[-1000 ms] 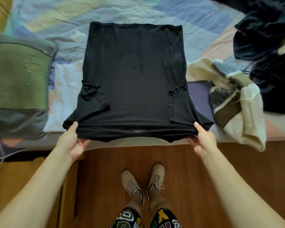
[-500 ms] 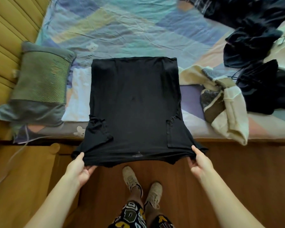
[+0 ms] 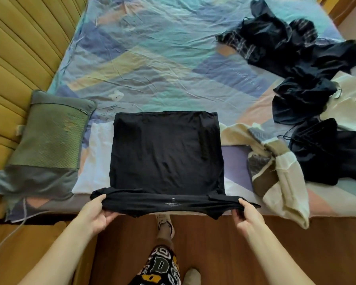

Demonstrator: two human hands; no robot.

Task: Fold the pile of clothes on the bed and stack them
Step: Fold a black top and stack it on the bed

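A black T-shirt (image 3: 164,151) lies flat at the near edge of the bed, sleeves folded in, on top of a folded white garment (image 3: 97,159). Its collar end is bunched and lifted over the bed edge. My left hand (image 3: 98,212) grips the left corner of that end and my right hand (image 3: 247,215) grips the right corner. To the right lies a cream and brown sweater (image 3: 280,173), unfolded. Beyond it sits a loose pile of black clothes (image 3: 308,64) with a cream garment (image 3: 349,105) partly under them.
A green and grey pillow (image 3: 45,145) rests at the left, against a yellow padded headboard (image 3: 19,48). The patchwork bedsheet (image 3: 152,58) is bare at the back. A wooden floor (image 3: 214,243) and my feet are below. A white cable (image 3: 14,229) hangs at the left.
The view rose and pulled back from the bed. My hands have drawn the shirt's collar end toward me and lifted it, so it now bunches into a band at the bed edge.
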